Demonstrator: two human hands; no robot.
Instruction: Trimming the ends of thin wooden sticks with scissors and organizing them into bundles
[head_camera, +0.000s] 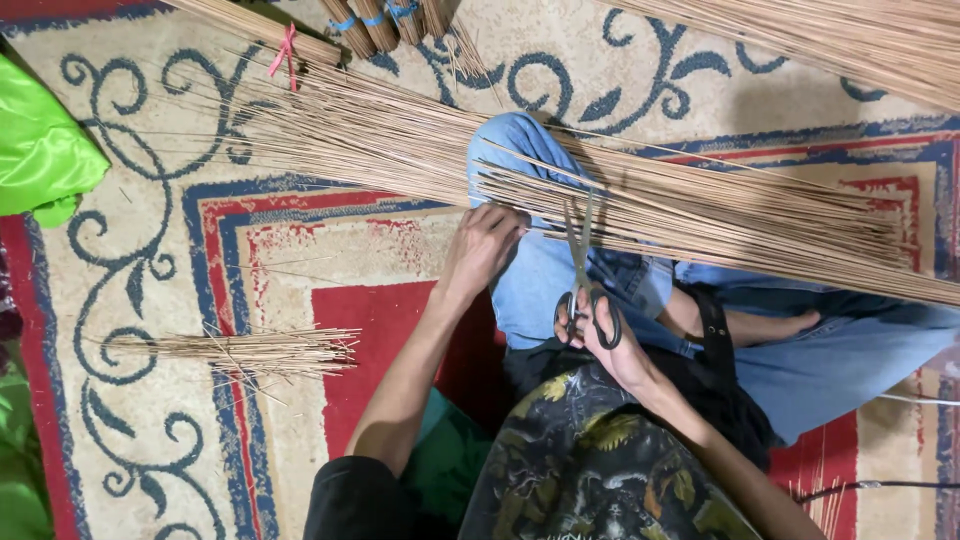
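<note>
I sit cross-legged on a patterned rug (150, 260) in blue jeans (540, 280). My left hand (482, 245) pinches the cut ends of a long bundle of thin tan sticks (720, 215) that lies across my knee and runs off to the right. My right hand (605, 335) has its fingers through the black handles of a pair of scissors (582, 275). The blades point up into the sticks just right of my left hand.
A small pile of short cut stick pieces (255, 350) lies on the rug at the left. More stick bundles, one tied with a pink band (285, 50) and others with blue bands (375, 18), lie at the top. Green cloth (40, 150) sits at the left edge.
</note>
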